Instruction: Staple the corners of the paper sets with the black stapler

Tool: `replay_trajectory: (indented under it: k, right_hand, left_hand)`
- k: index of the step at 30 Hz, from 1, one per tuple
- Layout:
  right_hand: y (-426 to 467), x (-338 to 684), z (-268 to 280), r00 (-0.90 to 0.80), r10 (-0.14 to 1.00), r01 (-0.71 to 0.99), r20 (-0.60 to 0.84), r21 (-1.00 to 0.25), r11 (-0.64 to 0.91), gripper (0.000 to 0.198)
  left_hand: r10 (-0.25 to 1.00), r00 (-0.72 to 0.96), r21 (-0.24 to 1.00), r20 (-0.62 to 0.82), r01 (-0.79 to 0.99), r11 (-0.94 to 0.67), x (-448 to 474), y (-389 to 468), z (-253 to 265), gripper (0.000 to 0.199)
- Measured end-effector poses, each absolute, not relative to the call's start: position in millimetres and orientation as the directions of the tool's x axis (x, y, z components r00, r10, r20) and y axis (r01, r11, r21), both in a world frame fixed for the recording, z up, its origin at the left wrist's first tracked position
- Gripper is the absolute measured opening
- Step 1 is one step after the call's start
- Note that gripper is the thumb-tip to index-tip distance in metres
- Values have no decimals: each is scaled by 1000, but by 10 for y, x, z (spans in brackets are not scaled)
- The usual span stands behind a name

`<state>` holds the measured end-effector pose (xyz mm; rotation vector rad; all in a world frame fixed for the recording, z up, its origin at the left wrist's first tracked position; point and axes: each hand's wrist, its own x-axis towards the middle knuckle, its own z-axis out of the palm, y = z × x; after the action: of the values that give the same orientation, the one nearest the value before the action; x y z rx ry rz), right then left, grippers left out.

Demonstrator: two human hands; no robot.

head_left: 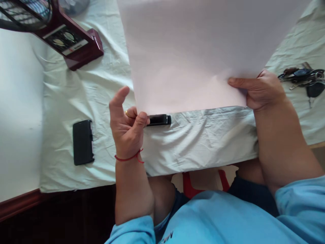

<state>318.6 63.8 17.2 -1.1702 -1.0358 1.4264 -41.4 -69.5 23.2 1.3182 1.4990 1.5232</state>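
A large sheet of white paper (193, 57) is held up over the table, its upper part running out of the frame. My left hand (129, 122) pinches the paper's lower left corner near the thumb, with the index finger raised off it. On the right side, my right hand (264, 89) grips the sheet with the thumb flat on its face and the other fingers hidden behind. Just beyond my left thumb lies a black stapler-like object (159, 119) on the cloth, partly covered by the hand and paper.
A pale green cloth (203, 142) covers the table. At left lies a black phone in a case (83, 142). A dark red fan (73, 40) stands at the upper left, beside a clear plastic item (74, 5). A bunch of keys (304, 77) rests at the right.
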Motion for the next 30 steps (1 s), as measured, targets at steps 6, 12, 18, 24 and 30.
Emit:
replay_trajectory:
  k: [6,12,18,24,30]
  right_hand:
    - [659,3121,192,37,971,-206,-235,-953,-223,53]
    - [673,3124,167,85,948,-140,-306,-946,-293,42]
    - [645,3110,202,48,931,-72,-363,-930,-359,35]
    - [657,3157,237,83,920,-13,-383,-923,-384,32]
    - [688,3277,244,117,929,-16,-352,-936,-352,35]
  left_hand:
    - [872,-366,881,326,452,-139,-408,-624,140,38]
    - [868,-360,771,343,636,-41,-455,-638,129,9]
    - [918,-149,732,367,655,-186,-493,-661,188,16]
    - [974,77,694,213,690,-206,-542,-670,268,22]
    - [973,48,730,224,654,-200,-574,-667,244,24]
